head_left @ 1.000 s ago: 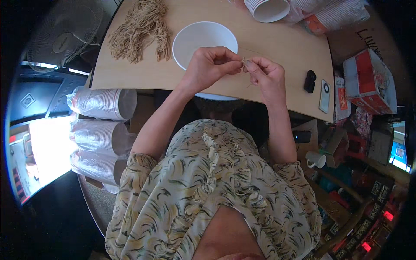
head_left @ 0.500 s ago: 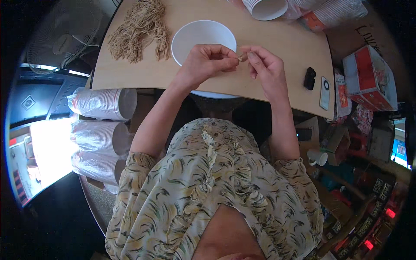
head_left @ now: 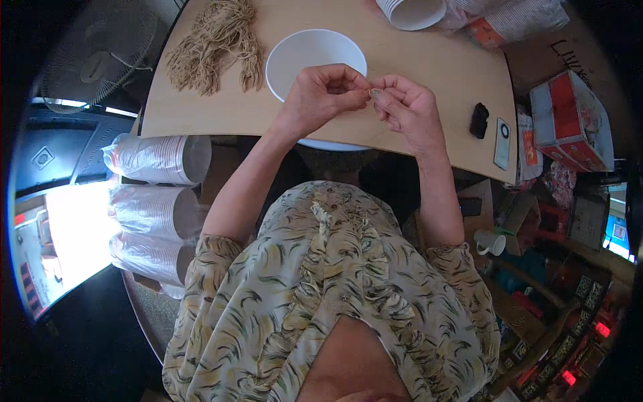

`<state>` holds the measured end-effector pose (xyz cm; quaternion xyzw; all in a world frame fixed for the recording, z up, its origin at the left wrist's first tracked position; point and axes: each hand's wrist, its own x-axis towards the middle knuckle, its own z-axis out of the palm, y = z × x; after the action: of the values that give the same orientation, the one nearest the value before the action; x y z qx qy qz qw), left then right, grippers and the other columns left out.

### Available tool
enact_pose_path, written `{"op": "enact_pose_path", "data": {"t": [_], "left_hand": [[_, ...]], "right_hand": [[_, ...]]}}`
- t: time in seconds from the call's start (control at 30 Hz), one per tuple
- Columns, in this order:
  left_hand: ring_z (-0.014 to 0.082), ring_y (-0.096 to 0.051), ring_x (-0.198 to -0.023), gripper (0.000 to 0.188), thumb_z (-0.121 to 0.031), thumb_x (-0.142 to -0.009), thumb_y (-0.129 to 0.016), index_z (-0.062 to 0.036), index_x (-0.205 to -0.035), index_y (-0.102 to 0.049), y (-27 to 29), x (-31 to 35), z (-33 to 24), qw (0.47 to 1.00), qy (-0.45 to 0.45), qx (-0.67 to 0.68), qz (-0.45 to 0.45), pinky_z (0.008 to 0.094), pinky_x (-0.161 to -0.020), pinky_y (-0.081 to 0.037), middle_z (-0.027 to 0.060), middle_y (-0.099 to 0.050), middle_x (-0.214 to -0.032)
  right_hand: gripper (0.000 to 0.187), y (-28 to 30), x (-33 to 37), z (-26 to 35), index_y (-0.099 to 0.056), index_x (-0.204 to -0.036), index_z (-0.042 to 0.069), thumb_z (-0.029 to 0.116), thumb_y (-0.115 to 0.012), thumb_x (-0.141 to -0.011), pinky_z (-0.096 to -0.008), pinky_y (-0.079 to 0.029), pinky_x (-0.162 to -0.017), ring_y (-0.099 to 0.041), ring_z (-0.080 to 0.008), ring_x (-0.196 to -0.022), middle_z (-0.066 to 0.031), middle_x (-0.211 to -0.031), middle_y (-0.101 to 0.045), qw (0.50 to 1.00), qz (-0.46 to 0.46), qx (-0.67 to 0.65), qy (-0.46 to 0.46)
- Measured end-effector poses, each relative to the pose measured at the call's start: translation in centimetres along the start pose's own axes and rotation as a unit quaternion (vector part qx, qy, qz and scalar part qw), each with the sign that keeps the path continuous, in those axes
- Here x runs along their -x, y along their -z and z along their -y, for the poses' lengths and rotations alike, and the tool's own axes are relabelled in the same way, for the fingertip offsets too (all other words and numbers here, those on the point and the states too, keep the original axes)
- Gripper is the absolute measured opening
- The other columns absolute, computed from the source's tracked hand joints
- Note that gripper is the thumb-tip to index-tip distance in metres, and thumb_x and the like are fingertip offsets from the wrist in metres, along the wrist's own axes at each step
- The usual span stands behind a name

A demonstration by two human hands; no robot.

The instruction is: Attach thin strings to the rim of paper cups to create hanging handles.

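Observation:
Over the near rim of a white bowl (head_left: 315, 47), my two hands meet fingertip to fingertip. My left hand (head_left: 328, 94) is closed in a pinch, thumb against the fingers. Facing it, my right hand (head_left: 408, 110) pinches too, its thumb laid over the bent index finger. Whatever sits between the fingertips is tiny and mostly hidden, so its kind cannot be told. Beyond the left hand, a heap of tan stringy strands (head_left: 218, 50) lies on the wooden table (head_left: 455, 87).
A black object (head_left: 479, 120) and a pale flat remote-like device (head_left: 502, 144) lie at the table's right. Stacked paper tubs (head_left: 412, 13) stand at the back. Wrapped tub stacks (head_left: 154, 161) are at left, below a fan (head_left: 97, 67). A white mug (head_left: 491, 242) sits lower right.
My right hand has turned slightly and drawn its fingers closer together against the left. The small tan piece seen between the fingertips before is now mostly covered.

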<state>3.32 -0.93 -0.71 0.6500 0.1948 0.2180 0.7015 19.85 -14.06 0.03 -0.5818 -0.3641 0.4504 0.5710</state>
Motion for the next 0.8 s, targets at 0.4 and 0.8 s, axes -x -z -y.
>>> {"op": "enact_pose_path", "data": {"t": [0.4, 0.8], "left_hand": [[0.0071, -0.069, -0.086, 0.013, -0.007, -0.095, -0.076, -0.0011, -0.105, -0.071, 0.2, 0.3, 1.0, 0.999, -0.036, 0.011, 0.017, 0.0203, -0.074, -0.054, 0.0016, -0.074, -0.091], [0.0091, -0.071, -0.086, 0.013, -0.007, -0.095, -0.076, 0.0004, -0.105, -0.071, 0.4, 0.3, 0.7, 0.999, -0.028, 0.036, 0.026, 0.0236, -0.077, -0.058, 0.0039, -0.075, -0.092]], "right_hand": [[0.016, 0.6, -0.1, -0.9, -0.065, -0.106, 0.001, 0.016, -0.068, -0.100, -0.0182, -0.034, -0.047, -0.049, -0.0028, -0.056, -0.0011, -0.076, -0.063, 0.988, 0.051, -0.139, -0.042], [0.020, -0.1, 0.2, -0.3, -0.069, -0.108, 0.001, 0.020, -0.067, -0.103, -0.0189, -0.036, -0.048, -0.049, -0.0020, -0.057, -0.0029, -0.077, -0.066, 0.999, 0.006, 0.024, 0.040]]}}
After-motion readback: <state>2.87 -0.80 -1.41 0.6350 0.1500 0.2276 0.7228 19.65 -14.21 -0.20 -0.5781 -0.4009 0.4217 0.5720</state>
